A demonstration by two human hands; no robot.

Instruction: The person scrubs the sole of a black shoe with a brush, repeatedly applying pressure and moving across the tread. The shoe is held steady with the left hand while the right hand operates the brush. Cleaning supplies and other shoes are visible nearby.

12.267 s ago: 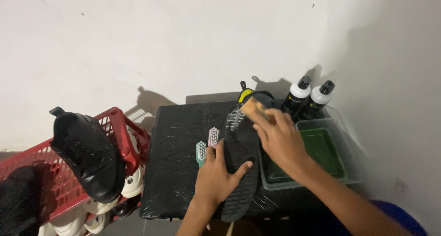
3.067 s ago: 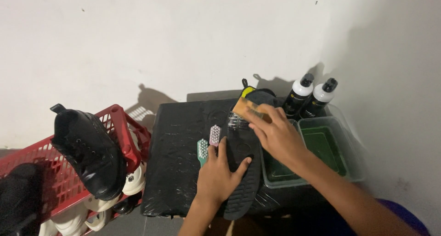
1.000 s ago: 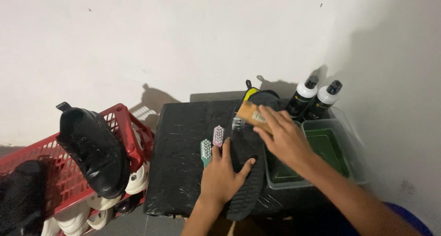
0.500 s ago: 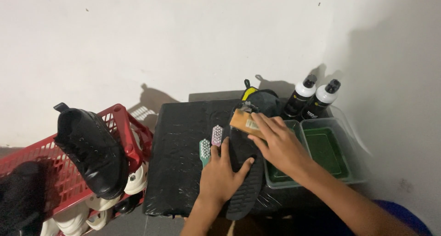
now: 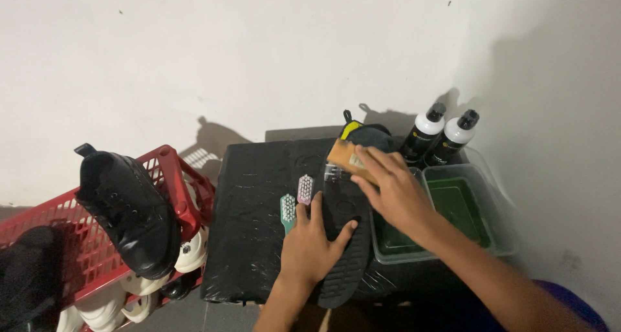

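A black shoe insole (image 5: 346, 241) lies lengthwise on a black plastic-covered table (image 5: 259, 196). My left hand (image 5: 314, 245) presses flat on the insole's near half, fingers spread. My right hand (image 5: 388, 190) grips a wooden-backed brush (image 5: 346, 157) and holds it against the insole's far end. Two small brushes, a green one (image 5: 288, 210) and a pink one (image 5: 305, 188), lie just left of my left hand.
Two clear tubs of green liquid (image 5: 462, 209) sit right of the insole. Behind them stand two black bottles with white tops (image 5: 440, 135). A dark shoe (image 5: 372, 135) rests at the table's back. At left a red basket (image 5: 97, 254) carries a black shoe (image 5: 132, 209) and white shoes.
My right hand has kept sliding the brush back and forth along the insole's far end. My left hand stays pressed on the insole.
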